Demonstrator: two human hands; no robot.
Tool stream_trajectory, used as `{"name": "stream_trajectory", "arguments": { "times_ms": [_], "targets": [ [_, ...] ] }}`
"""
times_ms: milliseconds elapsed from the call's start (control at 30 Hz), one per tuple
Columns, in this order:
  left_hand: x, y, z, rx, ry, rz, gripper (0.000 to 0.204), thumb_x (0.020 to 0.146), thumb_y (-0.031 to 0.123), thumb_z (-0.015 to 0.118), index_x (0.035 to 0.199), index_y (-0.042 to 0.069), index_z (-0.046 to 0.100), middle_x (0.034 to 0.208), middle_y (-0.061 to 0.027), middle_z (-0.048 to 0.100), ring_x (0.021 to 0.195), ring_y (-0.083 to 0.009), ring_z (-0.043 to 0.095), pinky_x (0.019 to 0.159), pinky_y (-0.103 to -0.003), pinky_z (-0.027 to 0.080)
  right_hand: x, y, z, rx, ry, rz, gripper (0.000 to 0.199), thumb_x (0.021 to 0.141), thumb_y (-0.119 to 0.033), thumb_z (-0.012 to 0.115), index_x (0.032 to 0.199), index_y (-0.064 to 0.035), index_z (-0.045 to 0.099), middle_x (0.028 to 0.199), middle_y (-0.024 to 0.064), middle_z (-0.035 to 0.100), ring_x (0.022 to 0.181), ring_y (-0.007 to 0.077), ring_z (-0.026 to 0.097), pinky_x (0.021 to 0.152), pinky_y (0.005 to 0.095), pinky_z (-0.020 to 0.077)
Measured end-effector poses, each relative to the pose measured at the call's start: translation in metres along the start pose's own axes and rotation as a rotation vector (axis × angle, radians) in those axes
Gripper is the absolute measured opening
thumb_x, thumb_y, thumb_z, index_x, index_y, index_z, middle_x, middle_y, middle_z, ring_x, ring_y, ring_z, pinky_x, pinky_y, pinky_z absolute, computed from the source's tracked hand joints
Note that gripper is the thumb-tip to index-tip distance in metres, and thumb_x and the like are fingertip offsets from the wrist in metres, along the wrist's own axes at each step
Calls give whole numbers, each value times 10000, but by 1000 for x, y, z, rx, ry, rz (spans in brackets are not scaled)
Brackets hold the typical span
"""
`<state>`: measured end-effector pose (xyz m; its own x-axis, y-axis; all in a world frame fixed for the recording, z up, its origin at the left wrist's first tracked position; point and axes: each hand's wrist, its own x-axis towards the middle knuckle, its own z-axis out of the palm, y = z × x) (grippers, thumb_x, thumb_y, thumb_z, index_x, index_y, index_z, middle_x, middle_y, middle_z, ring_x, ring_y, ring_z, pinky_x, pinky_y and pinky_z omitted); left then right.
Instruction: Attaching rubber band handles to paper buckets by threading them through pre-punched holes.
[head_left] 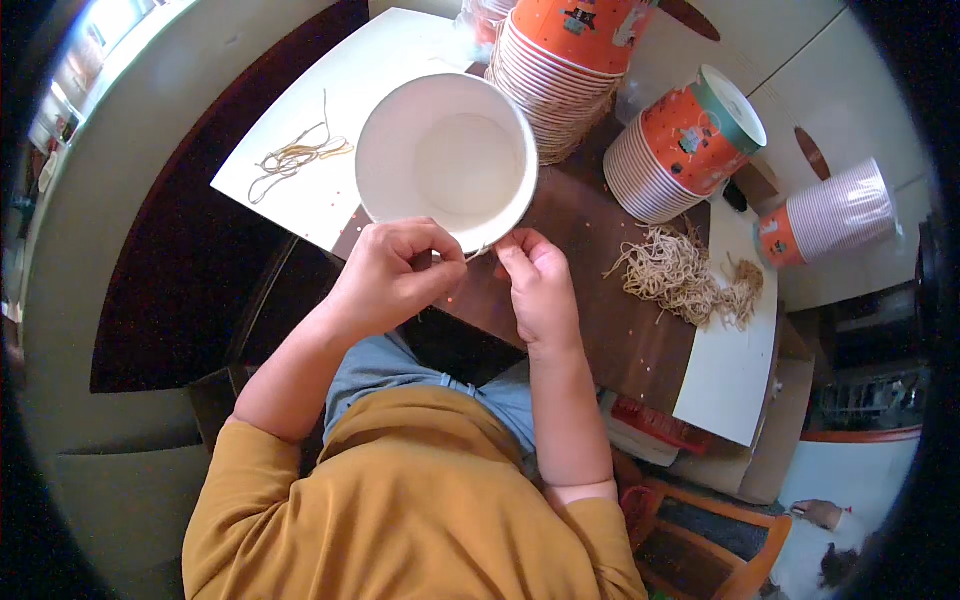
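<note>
A white paper bucket stands at the near table edge, its mouth facing me. At its near rim, my left hand is closed in a pinch on a thin pale string. My right hand pinches at the same rim, thumb and fingers together, where the string runs between both hands. Whether the right fingers grip the string, the rim or both is partly hidden. Left of the bucket lies a loose bunch of strings.
Behind the bucket rises a tall stack of orange-patterned paper buckets. More stacked buckets and a plastic-wrapped stack stand right. A tangled string heap lies on the brown-and-white table. A wooden chair is at lower right.
</note>
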<state>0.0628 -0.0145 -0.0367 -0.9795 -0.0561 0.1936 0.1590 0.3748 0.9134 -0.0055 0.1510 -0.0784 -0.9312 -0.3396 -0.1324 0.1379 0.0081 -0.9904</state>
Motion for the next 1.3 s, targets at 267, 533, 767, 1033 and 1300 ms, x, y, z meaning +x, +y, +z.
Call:
{"name": "stream_trajectory", "arguments": {
  "times_ms": [267, 533, 767, 1033, 1300],
  "targets": [
    [-6, 8, 10, 263, 219, 154, 90, 782, 29, 665, 863, 9, 633, 745, -97, 599, 580, -191, 610, 518, -281, 473, 3, -2, 6, 424, 53, 102, 191, 913, -209, 582, 925, -26, 634, 787, 2, 612, 672, 96, 527, 625, 235, 441],
    [2, 12, 5, 361, 254, 323, 71, 808, 29, 645, 863, 10, 605, 767, -132, 604, 674, -298, 625, 579, -346, 503, -7, -7, 2, 171, 133, -133, 181, 879, -121, 612, 1027, -18, 600, 946, 59, 626, 691, 111, 546, 652, 242, 461],
    [2, 3, 10, 173, 179, 274, 71, 814, 27, 634, 869, -9, 608, 805, -141, 632, 713, -287, 634, 606, -325, 506, -11, -16, 14, -771, 233, -1016, 279, 765, -83, 683, 1041, -102, 641, 1127, 114, 553, 863, 244, 551, 794, 383, 424],
    [-12, 5, 9, 19, 138, 117, 97, 851, 66, 634, 881, -25, 618, 766, -120, 639, 655, -164, 616, 584, -282, 487, -1, -3, 22, -702, 274, -1194, 188, 745, -113, 683, 931, -122, 656, 983, 31, 613, 812, 215, 567, 738, 368, 401],
    [-32, 17, 8, -352, -9, -145, 118, 888, 92, 624, 867, -24, 636, 658, 4, 590, 608, -33, 502, 533, -203, 416, 10, -11, 5, -812, 214, -1315, 189, 704, -85, 678, 891, -104, 660, 926, 32, 629, 797, 208, 589, 776, 393, 436]
  ]
}}
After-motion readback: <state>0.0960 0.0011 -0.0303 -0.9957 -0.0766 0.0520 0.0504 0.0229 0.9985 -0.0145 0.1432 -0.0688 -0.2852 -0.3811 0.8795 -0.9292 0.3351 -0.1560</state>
